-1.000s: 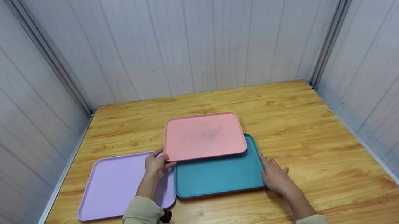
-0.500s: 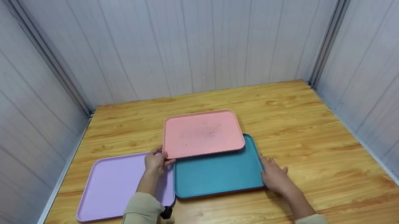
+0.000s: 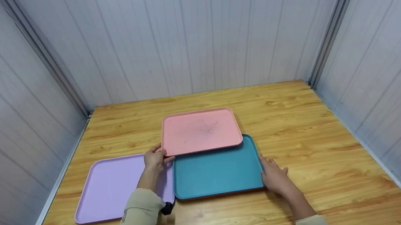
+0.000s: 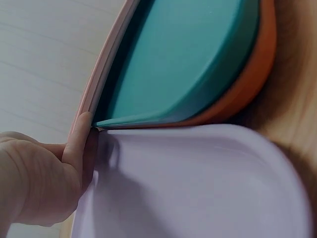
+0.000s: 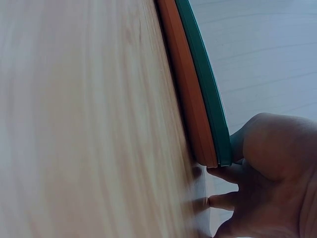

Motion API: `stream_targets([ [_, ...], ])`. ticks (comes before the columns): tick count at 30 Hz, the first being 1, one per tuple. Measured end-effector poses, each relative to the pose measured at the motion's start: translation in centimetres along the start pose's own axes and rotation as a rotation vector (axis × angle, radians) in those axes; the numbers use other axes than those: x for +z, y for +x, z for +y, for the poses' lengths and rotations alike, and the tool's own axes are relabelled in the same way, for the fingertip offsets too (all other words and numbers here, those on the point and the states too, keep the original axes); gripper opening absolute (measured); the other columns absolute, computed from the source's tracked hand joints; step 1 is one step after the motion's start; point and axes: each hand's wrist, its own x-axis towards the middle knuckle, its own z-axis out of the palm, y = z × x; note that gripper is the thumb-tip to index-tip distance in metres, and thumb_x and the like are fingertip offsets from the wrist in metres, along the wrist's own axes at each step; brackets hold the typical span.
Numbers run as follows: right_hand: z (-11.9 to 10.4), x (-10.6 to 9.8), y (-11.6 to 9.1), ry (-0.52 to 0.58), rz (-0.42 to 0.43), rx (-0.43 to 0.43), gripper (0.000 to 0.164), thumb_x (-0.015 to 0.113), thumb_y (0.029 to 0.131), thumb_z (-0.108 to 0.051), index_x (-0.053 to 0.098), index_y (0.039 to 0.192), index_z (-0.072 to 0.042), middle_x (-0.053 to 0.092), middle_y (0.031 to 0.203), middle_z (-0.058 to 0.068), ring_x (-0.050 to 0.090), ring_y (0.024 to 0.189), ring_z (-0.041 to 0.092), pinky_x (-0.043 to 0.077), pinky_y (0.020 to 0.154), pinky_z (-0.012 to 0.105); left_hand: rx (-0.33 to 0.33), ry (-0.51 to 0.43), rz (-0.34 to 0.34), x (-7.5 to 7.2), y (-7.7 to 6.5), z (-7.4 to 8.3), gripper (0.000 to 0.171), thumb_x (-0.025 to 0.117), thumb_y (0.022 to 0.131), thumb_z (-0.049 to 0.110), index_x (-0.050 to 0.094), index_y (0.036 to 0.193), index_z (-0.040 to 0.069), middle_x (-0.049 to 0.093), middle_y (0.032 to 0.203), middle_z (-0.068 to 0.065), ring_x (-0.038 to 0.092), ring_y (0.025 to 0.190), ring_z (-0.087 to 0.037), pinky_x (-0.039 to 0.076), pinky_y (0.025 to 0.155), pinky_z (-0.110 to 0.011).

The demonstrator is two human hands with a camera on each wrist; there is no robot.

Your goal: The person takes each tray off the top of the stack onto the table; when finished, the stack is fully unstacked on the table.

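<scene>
Head-cam view, plus both wrist cams: a person's hands at work on trays, on a wood-grain table (image 3: pixel 296 118) w/ pale panel walls (image 3: pixel 186 36) behind & at both sides.

Main change vs. approx. 1 sec ago: the pink tray (image 3: pixel 200 131) is farther from the person, so its near edge sits higher up the teal tray (image 3: pixel 217 173) & more of the teal inside is bare. Overlap is now just the far part of the teal one; the 2 look to be coming apart bit by bit. Can't tell if pink rests on teal or is held a touch clear.

L hand (image 3: pixel 155 159) grips pink's near-left corner, thumb at the rim, other fingers spread round the edge; it's prob. the one doing the moving.

R hand (image 3: pixel 276 177) is in abt. the same spot as before: fingers mostly straight, touching teal's R side, not curled round it. Prob. steadying.

Teal itself hardly shifts. Under it, both wrist cams show an orange rim (image 4: pixel 267 39), apparently another tray, stacked edge to edge w/ teal; hidden in head view.

Purple tray (image 3: pixel 110 187) lies flat on the L, right up against teal's L side, same place as before, w/ the L forearm crossing above its R end.
</scene>
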Motion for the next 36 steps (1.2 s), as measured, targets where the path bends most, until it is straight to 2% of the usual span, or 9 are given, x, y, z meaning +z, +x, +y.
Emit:
stream_targets([
  [6,0.0,0.0,-0.1,0.000,0.010,-0.012,0.058,0.045,0.103,-0.005,0.026,0.157,0.003,0.038,0.154,0.030,0.023,0.145,0.050,0.002,0.103,0.085,-0.007,-0.025,0.021,0.2,0.5,0.4,0.052,0.048,0.098,-0.013,0.042,0.149,-0.005,0.052,0.139,-0.031,0.069,0.084,-0.024,0.061,0.073,-0.033],
  [13,0.2,0.1,0.0,0.004,0.010,-0.015,0.059,0.046,0.103,-0.006,0.026,0.158,0.002,0.038,0.154,0.030,0.024,0.145,0.050,0.002,0.103,0.085,-0.006,-0.057,0.022,0.3,0.9,0.9,0.049,0.046,0.100,-0.011,0.042,0.148,-0.008,0.052,0.139,-0.031,0.069,0.079,-0.022,0.061,0.072,-0.032],
  [21,0.2,0.2,0.1,-0.001,0.012,-0.027,0.059,0.047,0.103,-0.005,0.025,0.158,0.003,0.038,0.153,0.030,0.025,0.144,0.051,0.005,0.101,0.086,-0.030,-0.147,0.065,0.2,1.6,1.0,0.047,0.049,0.101,-0.008,0.043,0.147,-0.009,0.050,0.141,-0.030,0.064,0.102,-0.029,0.061,0.075,-0.034],
  [28,0.1,0.1,0.2,0.001,0.005,-0.014,0.059,0.046,0.103,-0.006,0.025,0.158,0.001,0.038,0.154,0.028,0.024,0.145,0.049,0.004,0.103,0.085,-0.047,-0.171,0.077,0.2,1.7,1.2,0.054,0.055,0.097,-0.012,0.041,0.149,-0.007,0.054,0.136,-0.027,0.070,0.084,-0.020,0.059,0.081,-0.032],
  [33,0.2,0.0,0.1,-0.003,-0.001,-0.003,0.059,0.046,0.103,-0.006,0.025,0.158,0.001,0.037,0.155,0.028,0.023,0.146,0.049,0.003,0.103,0.084,-0.056,-0.177,0.051,0.4,1.9,1.3,0.058,0.055,0.096,-0.014,0.039,0.151,-0.004,0.052,0.141,-0.027,0.070,0.091,-0.021,0.056,0.087,-0.031],
  [36,0.3,0.1,0.2,-0.006,0.001,-0.008,0.059,0.046,0.103,-0.006,0.025,0.158,0.002,0.037,0.154,0.028,0.023,0.146,0.049,0.003,0.102,0.085,-0.054,-0.165,0.015,0.4,2.1,1.3,0.064,0.054,0.095,-0.015,0.034,0.154,-0.003,0.049,0.144,-0.028,0.070,0.088,-0.018,0.054,0.092,-0.029],
])
